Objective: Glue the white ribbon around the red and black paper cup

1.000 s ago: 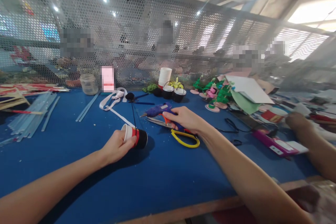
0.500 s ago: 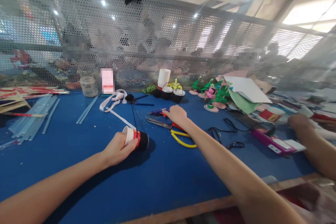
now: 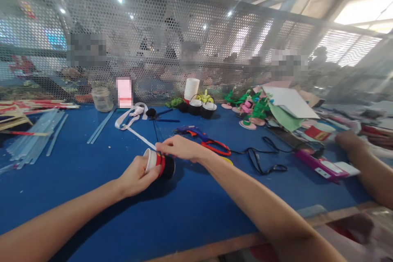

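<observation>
My left hand (image 3: pixel 135 175) is wrapped round a small paper cup (image 3: pixel 159 164) lying on its side on the blue table (image 3: pixel 184 213); the cup is white at the mouth with a red band and a black base. My right hand (image 3: pixel 179 147) rests over the cup's top, fingers pinched at the white ribbon (image 3: pixel 135 131) where it meets the cup. A black string (image 3: pixel 155 133) runs from the cup toward the back. Behind my right hand lie a purple glue gun (image 3: pixel 192 131) and scissors (image 3: pixel 216 146) with red and yellow handles.
Clear glue sticks (image 3: pixel 37 135) lie at the left, a jar (image 3: pixel 100 99) and stacked white cups (image 3: pixel 191 89) at the back by a perforated metal screen. Black mini pots (image 3: pixel 202 108), green craft figures (image 3: pixel 254 110) and a black cord (image 3: pixel 260 159) sit right. Another person's arm (image 3: pixel 365 163) rests at the far right.
My right hand left the glue gun and scissors and came back left to the cup, now pinching the ribbon. The glue gun lies on the table. My left hand kept hold of the cup.
</observation>
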`<action>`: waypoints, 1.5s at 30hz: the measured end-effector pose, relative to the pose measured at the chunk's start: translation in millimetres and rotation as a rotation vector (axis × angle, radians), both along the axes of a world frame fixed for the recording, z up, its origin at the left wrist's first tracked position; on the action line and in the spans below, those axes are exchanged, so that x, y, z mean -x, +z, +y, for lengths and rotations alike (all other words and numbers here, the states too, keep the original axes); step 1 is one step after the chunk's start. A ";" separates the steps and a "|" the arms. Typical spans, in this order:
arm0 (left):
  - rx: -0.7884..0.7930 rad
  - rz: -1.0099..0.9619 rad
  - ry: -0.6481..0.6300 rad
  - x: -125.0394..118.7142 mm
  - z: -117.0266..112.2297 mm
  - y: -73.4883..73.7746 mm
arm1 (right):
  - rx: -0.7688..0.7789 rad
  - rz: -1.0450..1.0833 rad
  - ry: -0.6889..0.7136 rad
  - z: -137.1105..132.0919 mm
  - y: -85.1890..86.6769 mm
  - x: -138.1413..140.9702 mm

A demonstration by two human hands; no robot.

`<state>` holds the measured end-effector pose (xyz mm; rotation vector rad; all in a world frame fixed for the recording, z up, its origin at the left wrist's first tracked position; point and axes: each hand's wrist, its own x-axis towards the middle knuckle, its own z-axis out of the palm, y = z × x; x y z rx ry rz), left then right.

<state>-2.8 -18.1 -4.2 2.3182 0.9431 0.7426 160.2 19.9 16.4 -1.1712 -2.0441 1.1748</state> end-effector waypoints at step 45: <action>0.827 -0.418 0.348 -12.8 -3.6 7.7 | -0.270 0.350 -0.272 -7.4 1.2 -5.2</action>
